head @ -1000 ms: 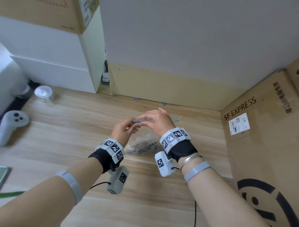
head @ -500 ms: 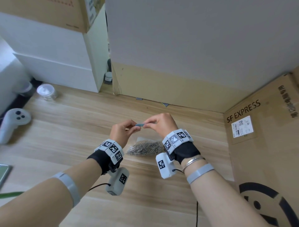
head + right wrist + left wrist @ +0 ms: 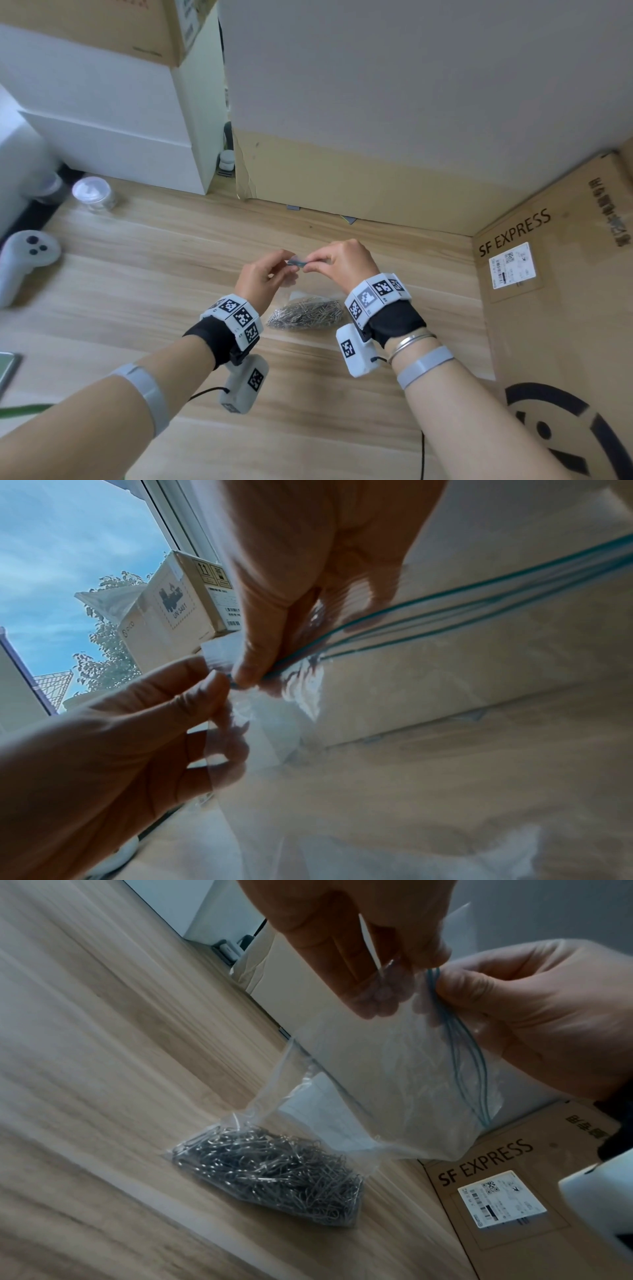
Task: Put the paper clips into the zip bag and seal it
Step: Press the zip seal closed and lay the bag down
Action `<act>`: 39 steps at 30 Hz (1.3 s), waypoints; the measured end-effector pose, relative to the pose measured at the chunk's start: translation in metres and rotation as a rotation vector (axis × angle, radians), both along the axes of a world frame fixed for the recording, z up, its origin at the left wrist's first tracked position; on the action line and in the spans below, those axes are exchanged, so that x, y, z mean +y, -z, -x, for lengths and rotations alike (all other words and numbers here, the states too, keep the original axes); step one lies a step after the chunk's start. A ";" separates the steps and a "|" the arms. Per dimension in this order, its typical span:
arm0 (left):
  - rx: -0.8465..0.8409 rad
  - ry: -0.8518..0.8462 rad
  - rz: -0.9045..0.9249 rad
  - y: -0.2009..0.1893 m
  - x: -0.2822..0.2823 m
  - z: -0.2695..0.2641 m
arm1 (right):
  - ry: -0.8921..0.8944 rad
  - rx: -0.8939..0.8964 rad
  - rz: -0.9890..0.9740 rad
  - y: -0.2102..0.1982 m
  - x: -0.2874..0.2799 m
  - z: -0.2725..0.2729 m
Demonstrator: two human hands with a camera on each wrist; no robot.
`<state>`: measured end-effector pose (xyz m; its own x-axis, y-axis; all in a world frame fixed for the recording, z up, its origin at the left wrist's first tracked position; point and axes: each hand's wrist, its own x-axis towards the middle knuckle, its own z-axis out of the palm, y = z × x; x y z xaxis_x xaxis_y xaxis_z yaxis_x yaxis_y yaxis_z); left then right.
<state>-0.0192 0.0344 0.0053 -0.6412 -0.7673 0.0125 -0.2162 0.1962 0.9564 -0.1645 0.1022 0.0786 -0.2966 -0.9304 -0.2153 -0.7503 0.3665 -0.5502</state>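
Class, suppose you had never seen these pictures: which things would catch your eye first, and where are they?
First, the two hands, left and right, raised over the middle of the wooden table, both pinching the blue zip strip of a clear bag. Next, the grey heap of paper clips in the bag's bottom, resting on the table. Last, the SF EXPRESS box at the right.

Counted: two hands, left hand (image 3: 262,279) and right hand (image 3: 342,262). One clear zip bag (image 3: 394,1074). Paper clips (image 3: 274,1172) inside it in one heap, too many and too tangled for a count. Far left: one white-lidded jar (image 3: 91,192) and one white controller (image 3: 24,257). Right: one cardboard box (image 3: 555,291) marked SF EXPRESS.
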 end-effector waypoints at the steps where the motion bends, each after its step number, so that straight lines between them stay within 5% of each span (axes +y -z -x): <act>1: 0.004 0.001 0.002 -0.001 0.000 0.000 | 0.005 0.003 0.000 0.000 0.000 0.000; 28: -0.042 0.000 -0.005 -0.007 0.001 0.000 | 0.027 0.024 -0.039 -0.001 0.003 0.002; 34: -0.025 0.094 0.179 -0.007 -0.001 0.002 | 0.029 0.014 -0.012 0.007 0.001 0.001; 39: 0.007 0.057 0.141 -0.007 0.000 0.002 | 0.007 0.019 -0.013 0.006 0.001 0.001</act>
